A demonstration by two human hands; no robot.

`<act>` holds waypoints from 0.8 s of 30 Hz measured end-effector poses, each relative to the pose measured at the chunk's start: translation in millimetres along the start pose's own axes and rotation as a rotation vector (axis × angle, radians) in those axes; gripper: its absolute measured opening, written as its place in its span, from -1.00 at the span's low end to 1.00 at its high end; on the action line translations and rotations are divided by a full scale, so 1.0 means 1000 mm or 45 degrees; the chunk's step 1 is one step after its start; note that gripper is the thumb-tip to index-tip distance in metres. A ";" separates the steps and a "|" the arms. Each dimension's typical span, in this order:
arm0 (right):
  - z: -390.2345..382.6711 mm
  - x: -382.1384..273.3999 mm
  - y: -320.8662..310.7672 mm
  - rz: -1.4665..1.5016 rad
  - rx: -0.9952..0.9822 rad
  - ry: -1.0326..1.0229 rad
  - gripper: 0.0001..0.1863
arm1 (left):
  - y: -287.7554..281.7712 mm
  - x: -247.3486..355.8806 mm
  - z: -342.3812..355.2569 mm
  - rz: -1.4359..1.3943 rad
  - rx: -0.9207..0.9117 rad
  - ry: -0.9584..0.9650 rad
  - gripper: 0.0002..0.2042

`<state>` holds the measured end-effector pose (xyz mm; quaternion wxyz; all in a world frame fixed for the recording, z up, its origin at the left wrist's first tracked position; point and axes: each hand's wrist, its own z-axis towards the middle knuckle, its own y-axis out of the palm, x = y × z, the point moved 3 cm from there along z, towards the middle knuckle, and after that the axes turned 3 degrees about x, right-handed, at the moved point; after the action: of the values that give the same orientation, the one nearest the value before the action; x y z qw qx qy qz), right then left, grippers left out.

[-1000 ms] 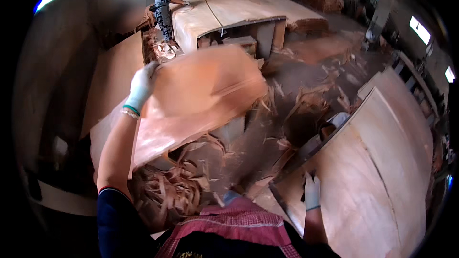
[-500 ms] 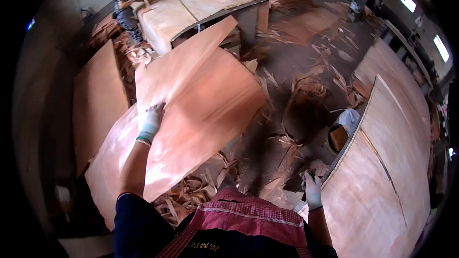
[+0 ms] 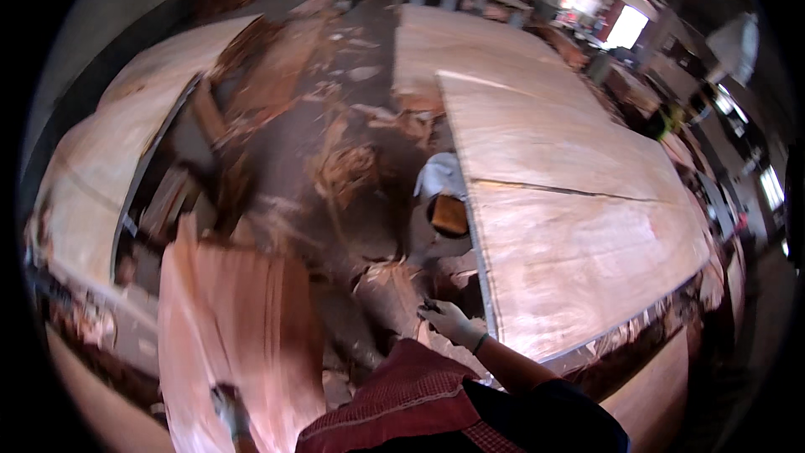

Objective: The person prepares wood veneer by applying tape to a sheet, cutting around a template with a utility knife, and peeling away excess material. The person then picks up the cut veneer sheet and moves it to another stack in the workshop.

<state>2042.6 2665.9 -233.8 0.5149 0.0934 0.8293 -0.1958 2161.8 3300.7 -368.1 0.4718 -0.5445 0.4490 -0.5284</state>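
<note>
Littered workshop floor [image 3: 285, 151], with a thin wooden sheet [image 3: 251, 310] at your lower left.
Your left hand [image 3: 229, 410] lies on it, its grip impossible to tell. Snagging on scraps [image 3: 348, 172] could split it along the grain; its long axis seems to point away from you. Your right hand [image 3: 454, 324], fingers curled, contents unclear, is just beside the pale panel [image 3: 579, 239].

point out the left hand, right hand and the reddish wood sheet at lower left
Left hand [image 3: 230, 409]: head view, back of the hand
Right hand [image 3: 454, 324]: head view, back of the hand
Reddish wood sheet [image 3: 250, 310]: head view, middle of its face
</note>
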 end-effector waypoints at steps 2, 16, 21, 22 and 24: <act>0.010 0.002 -0.031 0.058 0.156 0.035 -0.72 | -0.018 0.034 0.027 0.044 0.056 -0.080 -0.47; 0.237 0.020 -0.291 0.310 1.092 0.178 -0.62 | -0.130 0.625 0.253 -0.901 -0.012 1.245 -0.66; 0.300 0.068 -0.385 -0.274 1.387 0.343 -0.46 | -0.123 0.807 0.248 -1.112 -0.333 1.706 -0.75; 0.302 0.075 -0.402 -0.370 1.438 0.556 -0.39 | -0.117 0.838 0.244 -1.170 -0.420 1.805 -0.76; 0.338 0.033 -0.375 -0.374 1.414 0.691 -0.36 | -0.110 0.880 0.253 -1.160 -0.616 2.023 -0.78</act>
<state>2170.4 2182.8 -310.5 0.1291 0.2781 0.7092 -0.6348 2447.4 2458.1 -124.8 -0.3493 -0.2314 0.4806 -0.7704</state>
